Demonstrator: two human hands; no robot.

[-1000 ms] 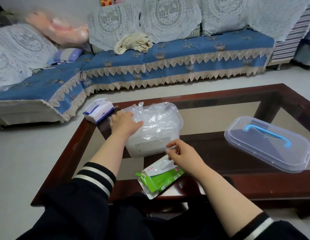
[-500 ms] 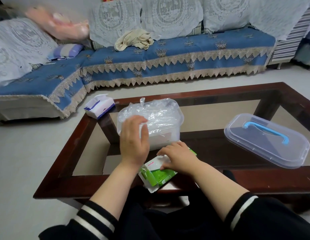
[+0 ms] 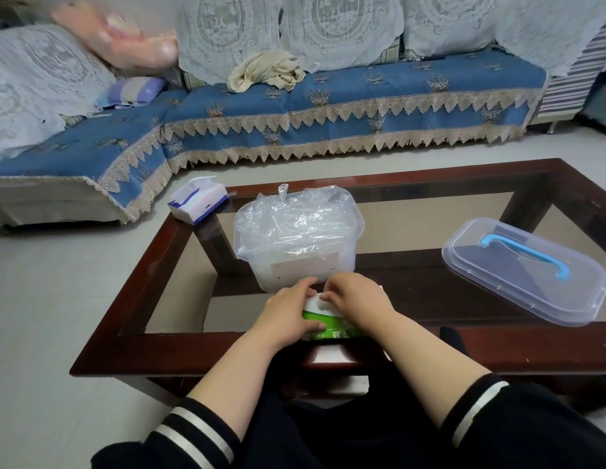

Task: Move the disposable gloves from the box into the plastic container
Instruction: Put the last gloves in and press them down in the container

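While both hands grip green box (image 3: pixel 323 328) just before plastic container (image 3: pixel 296 243): left hand (image 3: pixel 288 313), right hand (image 3: pixel 357 299); gloves likely light, flimsy, slippery; pinch at opening.

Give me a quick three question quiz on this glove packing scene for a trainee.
1. True or false: the lid is on the plastic container.
2. Which hands touch the green glove box? A left only, B right only, C both.
3. What sits at the table's far left corner?

Key: 1 false, it lies apart, to the right. 2 C, left hand and right hand. 3 The tissue pack.
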